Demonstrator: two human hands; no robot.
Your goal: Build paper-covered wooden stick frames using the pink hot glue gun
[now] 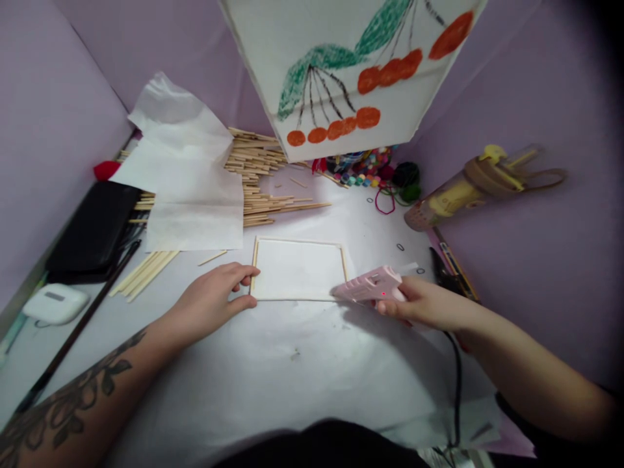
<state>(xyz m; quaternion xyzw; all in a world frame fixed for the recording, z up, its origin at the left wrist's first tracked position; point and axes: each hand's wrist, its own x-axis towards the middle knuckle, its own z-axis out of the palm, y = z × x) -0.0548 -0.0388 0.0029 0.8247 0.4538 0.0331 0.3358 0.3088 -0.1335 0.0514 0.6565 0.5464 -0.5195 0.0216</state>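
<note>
A white rectangular panel [299, 270] lies flat on the white table covering, with thin wooden sticks [255, 263] along its left and right edges. My left hand [229, 289] is closed at the panel's left side, its fingertips and thumb gripping the edge near the lower left corner. In my right hand [416, 300] is a pink hot glue gun [370, 284], its nozzle pointing left at the panel's lower right corner. Whether the nozzle touches the panel cannot be made out. A small red light glows on the gun's body.
Many wooden sticks [258, 156] are heaped behind, partly under white paper sheets [195, 195]. At left lie a black case [92, 227] and a white earbud case [56, 303]. A cherry drawing [341, 84] hangs above beads [361, 177]. A tumbler [463, 182] stands right; a cord [457, 390] trails below.
</note>
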